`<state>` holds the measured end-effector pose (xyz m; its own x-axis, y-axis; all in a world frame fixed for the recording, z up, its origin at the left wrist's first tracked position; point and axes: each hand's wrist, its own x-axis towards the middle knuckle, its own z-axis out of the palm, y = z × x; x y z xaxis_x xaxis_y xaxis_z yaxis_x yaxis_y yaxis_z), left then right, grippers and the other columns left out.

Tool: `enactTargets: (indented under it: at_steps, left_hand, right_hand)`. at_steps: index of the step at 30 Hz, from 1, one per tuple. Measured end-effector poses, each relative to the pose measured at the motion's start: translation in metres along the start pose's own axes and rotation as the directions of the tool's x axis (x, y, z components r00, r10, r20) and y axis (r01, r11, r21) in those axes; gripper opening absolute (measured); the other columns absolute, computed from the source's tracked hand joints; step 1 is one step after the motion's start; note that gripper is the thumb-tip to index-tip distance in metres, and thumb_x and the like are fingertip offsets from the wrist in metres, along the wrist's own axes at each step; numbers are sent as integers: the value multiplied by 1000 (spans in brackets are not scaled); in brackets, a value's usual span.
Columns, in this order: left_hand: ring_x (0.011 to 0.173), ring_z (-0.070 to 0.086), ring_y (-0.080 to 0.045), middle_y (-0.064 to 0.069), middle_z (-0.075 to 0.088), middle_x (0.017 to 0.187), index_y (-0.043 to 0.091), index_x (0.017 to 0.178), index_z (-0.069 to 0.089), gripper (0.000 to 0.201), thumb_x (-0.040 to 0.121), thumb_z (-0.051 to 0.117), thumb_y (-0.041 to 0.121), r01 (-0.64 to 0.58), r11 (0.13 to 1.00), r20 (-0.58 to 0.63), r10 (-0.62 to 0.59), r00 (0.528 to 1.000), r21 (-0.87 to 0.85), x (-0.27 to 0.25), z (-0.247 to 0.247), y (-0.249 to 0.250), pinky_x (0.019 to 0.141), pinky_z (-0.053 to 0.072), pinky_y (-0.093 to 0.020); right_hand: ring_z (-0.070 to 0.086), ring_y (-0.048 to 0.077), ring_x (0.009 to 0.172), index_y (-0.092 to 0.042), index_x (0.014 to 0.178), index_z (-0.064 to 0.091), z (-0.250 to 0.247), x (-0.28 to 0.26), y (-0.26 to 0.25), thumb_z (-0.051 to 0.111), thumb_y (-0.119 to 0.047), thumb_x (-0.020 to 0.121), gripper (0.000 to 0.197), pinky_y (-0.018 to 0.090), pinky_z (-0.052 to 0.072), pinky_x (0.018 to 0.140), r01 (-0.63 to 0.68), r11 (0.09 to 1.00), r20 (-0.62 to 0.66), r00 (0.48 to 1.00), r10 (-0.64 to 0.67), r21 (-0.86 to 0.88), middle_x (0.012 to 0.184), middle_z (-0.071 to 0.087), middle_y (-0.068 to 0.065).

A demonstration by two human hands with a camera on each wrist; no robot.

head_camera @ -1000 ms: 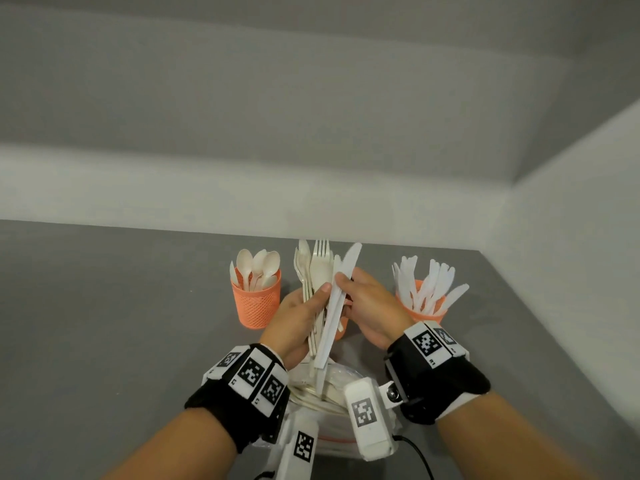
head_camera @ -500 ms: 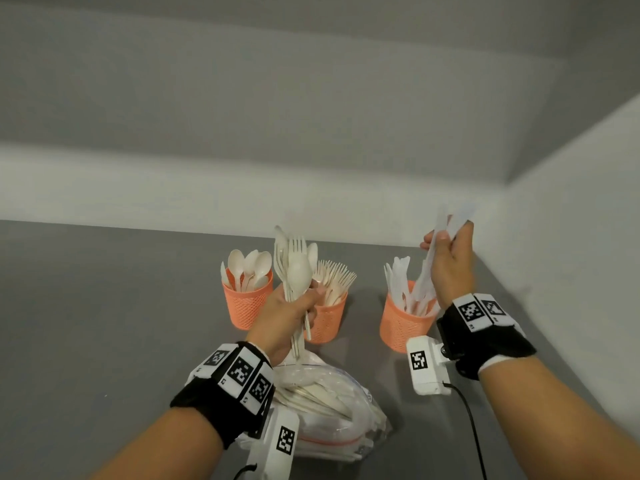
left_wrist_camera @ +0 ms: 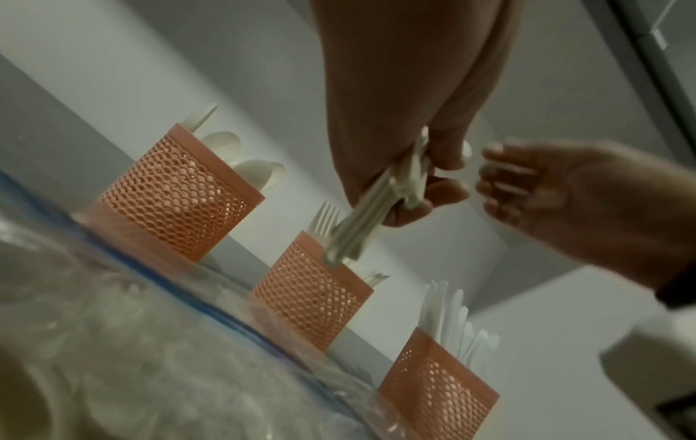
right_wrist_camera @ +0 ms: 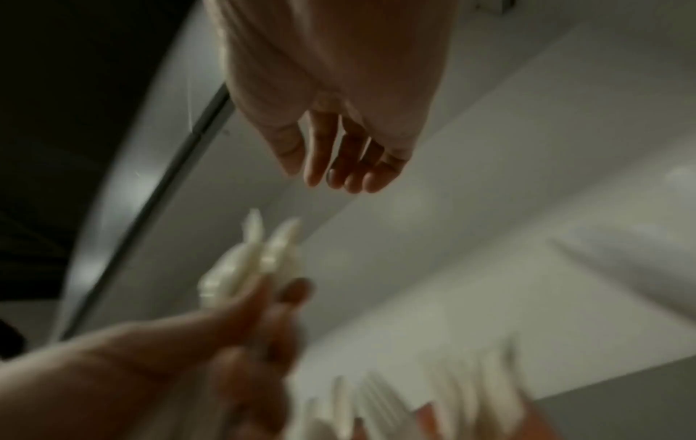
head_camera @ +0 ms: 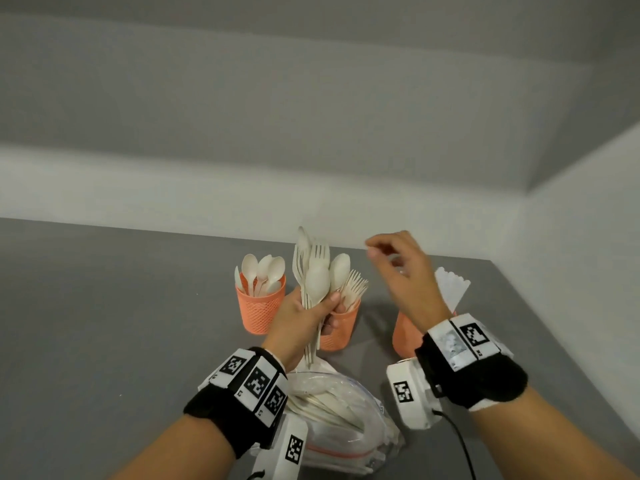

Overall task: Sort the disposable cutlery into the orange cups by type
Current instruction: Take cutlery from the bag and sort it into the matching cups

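My left hand point(head_camera: 311, 313) grips a bundle of white forks and spoons point(head_camera: 313, 271) upright in front of the middle orange cup point(head_camera: 341, 329), which holds forks. The left orange cup point(head_camera: 261, 311) holds spoons. The right orange cup point(head_camera: 405, 336) holds knives point(head_camera: 450, 285) and is partly hidden by my right wrist. My right hand point(head_camera: 398, 268) hovers empty between the bundle and the knife cup, fingers loosely extended toward the bundle. In the left wrist view the left hand point(left_wrist_camera: 421, 190) holds the handles point(left_wrist_camera: 361, 229), and the right hand point(left_wrist_camera: 527, 184) is close beside it.
A clear plastic bag point(head_camera: 339, 417) with more white cutlery lies on the grey table point(head_camera: 104, 323) just in front of the cups. White walls close the table at the back and on the right. A cable point(head_camera: 460, 441) runs from the right wrist camera.
My right hand pulled knives out of the bundle, carried them to the right cup, let them go there, and now moves back empty toward the bundle. The left hand keeps its grip.
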<state>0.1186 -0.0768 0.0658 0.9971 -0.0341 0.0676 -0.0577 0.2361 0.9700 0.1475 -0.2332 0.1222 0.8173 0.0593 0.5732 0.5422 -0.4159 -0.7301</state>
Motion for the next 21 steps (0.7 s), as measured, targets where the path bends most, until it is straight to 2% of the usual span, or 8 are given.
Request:
enactTargets:
  at_steps: [3,6,9,11,14,16,19,21]
  left_hand:
    - [47,50,-10,0,60,63,6,99,57,13,87,61,10,-58,995,-21,60,998,79,-2,3,-3,47,42,-20]
    - [49,49,-6,4,58,61,12,97,56,12,87,62,11,-87,985,1,88,996,148,-7,3,-2,51,43,-19]
    - [51,48,-5,3,55,66,16,98,53,13,87,61,13,-79,977,39,73,997,196,-11,-1,-1,51,43,-16]
    - [51,48,-4,3,53,64,13,100,54,13,88,60,13,-71,975,48,62,997,208,-13,-5,-1,53,43,-16]
    - [49,49,-5,0,52,59,13,92,56,3,90,58,14,-26,985,71,14,997,172,-15,-13,2,52,43,-17]
    - [47,49,-4,1,52,59,16,88,56,2,90,57,15,7,990,63,-16,998,141,-15,-19,2,51,43,-16]
    - [47,48,-4,-1,54,64,18,96,57,9,88,60,13,21,985,8,-23,1000,170,-16,-30,0,50,43,-18]
    - [46,50,-7,-7,56,68,11,101,55,14,88,60,12,14,977,-37,-6,999,211,-16,-34,-1,49,45,-22]
  right_hand:
    - [53,6,92,-12,106,64,24,-3,-20,63,-20,86,22,7,39,79,-6,1000,158,987,9,-16,94,52,-6]
    - [53,23,95,-8,98,66,35,-2,-27,60,-18,87,16,22,42,82,-68,997,182,981,72,-28,90,54,4]
    - [53,21,86,-14,89,64,37,0,-28,57,-14,89,7,28,42,81,-120,993,236,965,114,12,88,57,9]
    - [52,20,78,-17,82,55,38,-1,-27,50,-13,92,12,33,44,77,-173,983,196,968,158,62,81,57,5]
    - [61,25,77,-10,92,45,38,0,-30,38,-14,98,9,42,51,77,-278,938,89,960,265,208,80,64,8]
    - [63,19,73,-10,95,42,35,4,-35,34,-13,99,10,40,52,74,-269,920,43,963,268,284,78,65,5]
    - [67,16,67,-15,93,41,25,14,-46,32,-14,100,12,28,55,69,-169,904,-60,976,208,394,77,60,8]
    - [67,14,61,-22,88,41,23,19,-52,37,-13,99,15,27,57,63,-137,856,-90,974,208,498,79,54,6]
